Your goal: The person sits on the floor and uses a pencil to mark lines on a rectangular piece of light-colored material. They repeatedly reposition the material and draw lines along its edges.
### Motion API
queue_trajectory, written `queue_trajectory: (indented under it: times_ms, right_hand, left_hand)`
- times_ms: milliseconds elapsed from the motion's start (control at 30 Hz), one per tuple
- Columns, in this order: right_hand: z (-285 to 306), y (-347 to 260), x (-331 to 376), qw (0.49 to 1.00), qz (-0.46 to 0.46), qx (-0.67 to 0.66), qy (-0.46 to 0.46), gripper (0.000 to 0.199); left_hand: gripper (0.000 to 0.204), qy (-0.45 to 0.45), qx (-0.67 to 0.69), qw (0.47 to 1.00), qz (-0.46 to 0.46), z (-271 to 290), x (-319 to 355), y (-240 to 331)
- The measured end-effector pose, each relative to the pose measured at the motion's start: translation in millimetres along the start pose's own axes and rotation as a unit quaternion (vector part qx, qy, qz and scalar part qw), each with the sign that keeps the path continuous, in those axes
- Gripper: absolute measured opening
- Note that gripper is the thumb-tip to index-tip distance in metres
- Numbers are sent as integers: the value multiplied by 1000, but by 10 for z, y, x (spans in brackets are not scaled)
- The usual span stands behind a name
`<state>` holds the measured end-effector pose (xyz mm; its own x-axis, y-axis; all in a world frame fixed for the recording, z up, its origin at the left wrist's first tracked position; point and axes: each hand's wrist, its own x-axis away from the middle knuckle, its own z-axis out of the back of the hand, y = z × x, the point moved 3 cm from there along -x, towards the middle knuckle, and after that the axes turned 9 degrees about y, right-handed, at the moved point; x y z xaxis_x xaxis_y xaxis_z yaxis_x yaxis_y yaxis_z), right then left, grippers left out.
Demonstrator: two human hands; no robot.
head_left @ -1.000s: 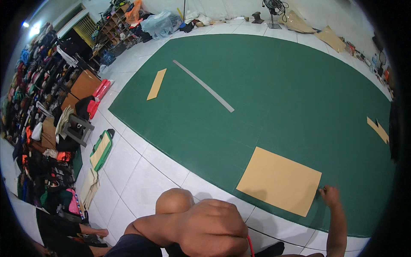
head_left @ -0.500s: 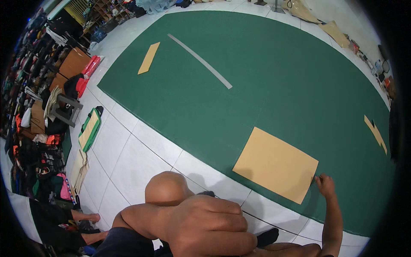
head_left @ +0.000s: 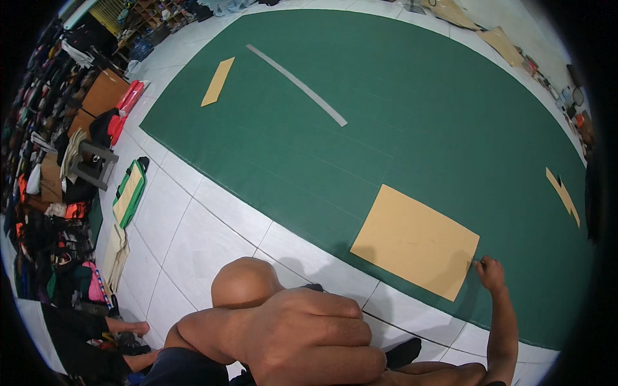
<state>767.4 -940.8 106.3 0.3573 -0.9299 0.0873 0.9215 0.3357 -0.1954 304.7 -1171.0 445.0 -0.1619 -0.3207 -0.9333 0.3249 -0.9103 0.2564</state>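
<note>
A tan rectangular sheet of card [head_left: 412,244] lies flat on a wide green sheet of material [head_left: 444,135], near its front edge. My right hand [head_left: 491,274] is at the card's right edge, thumb and fingers pinched together. Whatever sits between those fingertips is too small to make out. Close in the foreground, my left hand [head_left: 315,338] is curled closed above my legs, away from the card. Its palm is hidden, so I cannot see whether it holds anything. Faint thin lines run across the green material left of the card.
A long grey ruler-like strip [head_left: 296,83] and a narrow tan piece [head_left: 218,82] lie far left on the green sheet. A notched tan strip [head_left: 563,197] lies far right. A grey stool [head_left: 94,164] stands left. Another person's bare feet [head_left: 138,328] show at lower left.
The whole view has shifted slightly, so things sit a little higher in the picture. Both hands keep their grip shape, and the right stays at the card's right edge.
</note>
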Motion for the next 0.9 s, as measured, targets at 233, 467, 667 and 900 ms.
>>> queue_trajectory:
  times_ms: [233,467,667,900]
  right_hand:
    - [-15,-9,36,1000,-9,8,-22,30]
    - [77,-190,52,999,-17,17,-42,32]
    - [85,-363,0,998,-13,11,-53,33]
    - [98,-306,-20,997,-13,5,-77,42]
  left_hand:
    - [19,-14,7,1000,-6,36,33,-7]
    - [20,-34,47,997,45,72,154,60]
    - [17,-150,81,964,204,113,33,84]
    - [31,-342,74,818,455,-497,351,-65]
